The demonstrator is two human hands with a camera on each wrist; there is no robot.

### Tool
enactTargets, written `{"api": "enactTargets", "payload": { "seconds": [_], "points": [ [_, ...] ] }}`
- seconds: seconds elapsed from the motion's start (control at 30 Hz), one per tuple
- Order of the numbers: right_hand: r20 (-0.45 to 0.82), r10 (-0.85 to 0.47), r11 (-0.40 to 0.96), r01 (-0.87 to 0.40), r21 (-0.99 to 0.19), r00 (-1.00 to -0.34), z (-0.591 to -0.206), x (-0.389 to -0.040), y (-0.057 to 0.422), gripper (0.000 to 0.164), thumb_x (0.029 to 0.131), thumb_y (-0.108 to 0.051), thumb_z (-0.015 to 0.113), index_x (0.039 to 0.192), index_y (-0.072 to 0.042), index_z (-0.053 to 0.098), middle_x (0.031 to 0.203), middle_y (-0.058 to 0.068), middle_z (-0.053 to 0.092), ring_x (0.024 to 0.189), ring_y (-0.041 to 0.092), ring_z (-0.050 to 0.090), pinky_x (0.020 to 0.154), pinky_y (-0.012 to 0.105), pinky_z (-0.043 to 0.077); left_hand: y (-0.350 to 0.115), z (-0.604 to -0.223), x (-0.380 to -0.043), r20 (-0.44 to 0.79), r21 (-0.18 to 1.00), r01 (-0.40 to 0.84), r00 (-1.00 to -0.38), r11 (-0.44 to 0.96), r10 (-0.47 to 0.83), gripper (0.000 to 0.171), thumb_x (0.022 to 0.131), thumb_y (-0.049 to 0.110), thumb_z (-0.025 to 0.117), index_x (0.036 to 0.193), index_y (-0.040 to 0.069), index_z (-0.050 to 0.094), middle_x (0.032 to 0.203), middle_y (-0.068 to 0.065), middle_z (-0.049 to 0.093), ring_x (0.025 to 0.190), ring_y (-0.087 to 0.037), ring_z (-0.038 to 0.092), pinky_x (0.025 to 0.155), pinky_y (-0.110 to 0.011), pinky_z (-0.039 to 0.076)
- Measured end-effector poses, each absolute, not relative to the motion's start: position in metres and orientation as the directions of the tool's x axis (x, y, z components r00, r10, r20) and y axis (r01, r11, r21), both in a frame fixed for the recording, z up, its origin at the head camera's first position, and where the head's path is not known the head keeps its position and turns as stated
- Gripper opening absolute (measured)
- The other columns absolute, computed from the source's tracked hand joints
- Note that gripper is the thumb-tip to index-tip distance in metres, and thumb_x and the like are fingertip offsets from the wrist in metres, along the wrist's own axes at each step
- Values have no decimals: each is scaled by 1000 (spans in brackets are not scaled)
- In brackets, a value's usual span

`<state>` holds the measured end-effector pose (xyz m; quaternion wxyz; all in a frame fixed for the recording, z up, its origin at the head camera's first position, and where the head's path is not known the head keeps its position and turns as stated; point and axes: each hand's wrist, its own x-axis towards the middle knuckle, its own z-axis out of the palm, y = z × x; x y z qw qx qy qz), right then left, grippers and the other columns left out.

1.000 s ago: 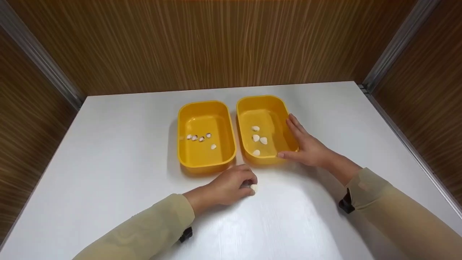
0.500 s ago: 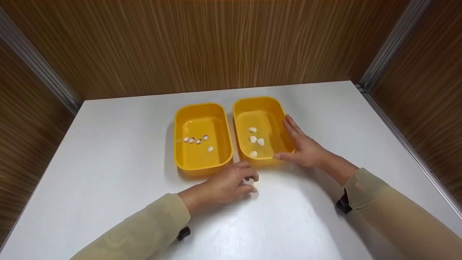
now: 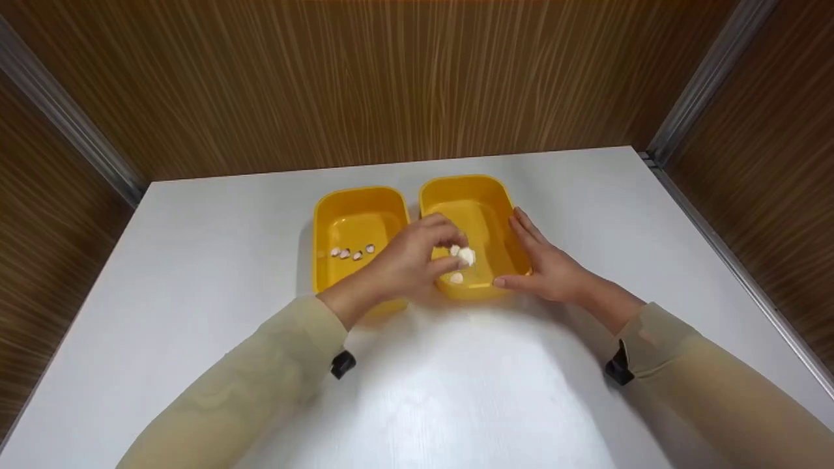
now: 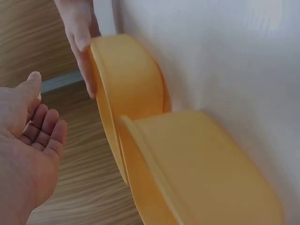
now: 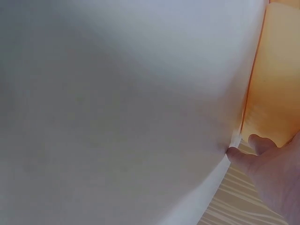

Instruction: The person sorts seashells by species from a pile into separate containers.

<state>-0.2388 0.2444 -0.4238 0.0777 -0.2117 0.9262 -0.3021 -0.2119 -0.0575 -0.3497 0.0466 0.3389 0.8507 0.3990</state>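
My left hand (image 3: pixel 407 260) pinches a small white shell-like piece (image 3: pixel 466 256) between thumb and fingers, over the front left part of the right yellow tray (image 3: pixel 498 238). Other white pieces (image 3: pixel 457 278) lie on that tray's floor, partly hidden by the hand. My right hand (image 3: pixel 554 268) rests against the same tray's front right corner, fingers straight along the outer side and thumb at the front rim. Beneath my left forearm stands the left yellow tray (image 3: pixel 355 225), with several small white-and-dark pieces (image 3: pixel 345 254) inside. In the left wrist view, the left hand's (image 4: pixel 28 145) held piece is mostly hidden.
Both trays stand side by side on a white table (image 3: pixel 221 234), a narrow gap between them. A wood-grain panel (image 3: pixel 391 78) rises behind the table, and another (image 3: pixel 762 182) flanks it on the right.
My left hand has lifted a white piece from the table in front of the trays and moved it forward over the right tray. The right hand stays at that tray's corner.
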Motion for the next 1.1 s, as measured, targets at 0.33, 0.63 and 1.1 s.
{"api": "enactTargets", "payload": {
  "seconds": [0.33,0.63,1.1],
  "points": [
    [-38,-425,748,-327,-577,-904,-422,-239,242,123,89,-65,76,172,-11,2,178,-2,-13,163,36,7,127,59,19,-44,-358,-248,60,722,413,-837,555,544,20,102,21,75,120,12,72,125,-4,60,117,-25,59,106,-29,50],
    [-48,-428,756,-329,-567,-902,-422,-241,241,123,89,-67,75,172,-12,2,178,-5,-14,163,36,8,127,59,19,-38,-370,-260,34,735,383,-845,560,534,20,102,20,75,119,11,72,121,-2,60,118,-26,60,109,-31,49],
    [-42,-435,746,-334,-577,-900,-423,-240,241,123,90,-65,76,171,-11,2,178,-5,-14,163,32,6,128,58,18,-41,-371,-262,42,715,338,-894,612,445,38,105,23,70,141,10,66,144,-4,60,139,-23,53,121,-35,39]
  ]
}}
